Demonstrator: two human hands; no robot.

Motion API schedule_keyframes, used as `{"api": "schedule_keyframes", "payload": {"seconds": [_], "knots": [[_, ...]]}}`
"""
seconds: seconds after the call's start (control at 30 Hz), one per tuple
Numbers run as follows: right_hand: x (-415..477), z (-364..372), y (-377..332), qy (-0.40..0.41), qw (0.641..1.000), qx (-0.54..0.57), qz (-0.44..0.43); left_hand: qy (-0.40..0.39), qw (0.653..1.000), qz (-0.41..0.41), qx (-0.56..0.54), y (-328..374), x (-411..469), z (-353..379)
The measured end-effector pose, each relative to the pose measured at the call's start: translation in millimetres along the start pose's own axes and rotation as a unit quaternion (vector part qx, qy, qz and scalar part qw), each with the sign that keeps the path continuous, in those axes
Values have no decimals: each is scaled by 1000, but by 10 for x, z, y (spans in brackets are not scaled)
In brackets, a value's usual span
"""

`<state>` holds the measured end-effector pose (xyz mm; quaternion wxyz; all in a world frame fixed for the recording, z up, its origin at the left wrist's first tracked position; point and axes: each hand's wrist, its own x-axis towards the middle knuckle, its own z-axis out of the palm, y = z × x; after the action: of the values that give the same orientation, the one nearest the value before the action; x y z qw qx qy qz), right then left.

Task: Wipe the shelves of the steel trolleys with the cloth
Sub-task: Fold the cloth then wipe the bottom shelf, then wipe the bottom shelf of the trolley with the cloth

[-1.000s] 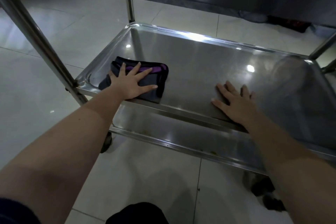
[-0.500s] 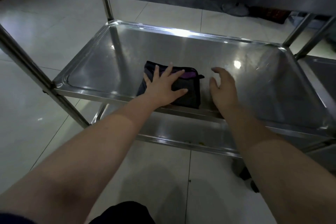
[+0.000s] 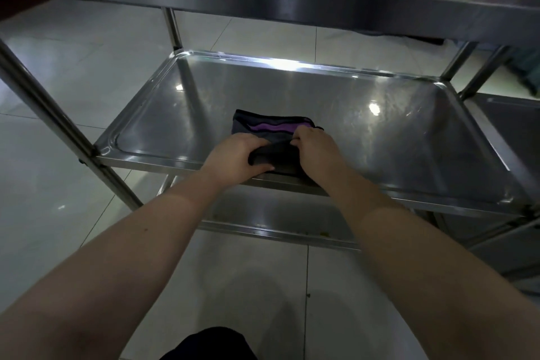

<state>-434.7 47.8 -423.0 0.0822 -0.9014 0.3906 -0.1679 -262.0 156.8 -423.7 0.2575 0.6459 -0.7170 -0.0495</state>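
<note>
A folded dark cloth with a purple stripe lies near the front middle of the trolley's middle steel shelf. My left hand grips the cloth's near left edge, fingers curled round a fold. My right hand pinches the cloth's near right part, fingertips tucked into the fabric. Both hands sit close together at the shelf's front rim. The near half of the cloth is hidden under my hands.
The top shelf overhangs above. A lower shelf shows below the front rim. A slanted steel leg stands at the left. Another trolley abuts at the right. Tiled floor surrounds.
My left hand slid the cloth from the shelf's left end to the middle, then curled onto it. My right hand left the shelf surface and took hold of the cloth too.
</note>
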Motion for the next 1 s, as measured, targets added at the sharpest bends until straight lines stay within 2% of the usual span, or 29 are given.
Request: {"api": "schedule_keyframes", "payload": {"seconds": [0.07, 0.2, 0.33, 0.43, 0.53, 0.63, 0.8, 0.9, 1.0], "knots": [[30, -57, 21, -15, 1000, -12, 4, 13, 1000, -16, 18, -16, 27, -19], [-103, -59, -55, 4, 999, -24, -40, 36, 998, -49, 32, 59, 156, -76], [-106, -105, -83, -11, 996, -93, -9, 52, 994, -31, 88, 153, 271, -198], [-4, -444, -38, -2, 1000, -16, -2, 44, 986, 4, 160, 246, 325, -353], [-96, -895, 38, 46, 998, -30, -38, 100, 971, 92, 194, 438, 352, -540], [-462, -1233, 107, 108, 992, -36, -50, 159, 961, 144, 177, 749, 320, -565], [-1286, -1311, 273, 135, 991, 18, -12, 183, 958, 187, 115, 1238, 68, -160], [-1744, -1104, 521, 96, 995, 20, 29, 138, 967, 197, 85, 1406, -161, 234], [-2170, -695, 788, 31, 999, 15, 35, 33, 975, 211, 68, 1434, -391, 771]]}}
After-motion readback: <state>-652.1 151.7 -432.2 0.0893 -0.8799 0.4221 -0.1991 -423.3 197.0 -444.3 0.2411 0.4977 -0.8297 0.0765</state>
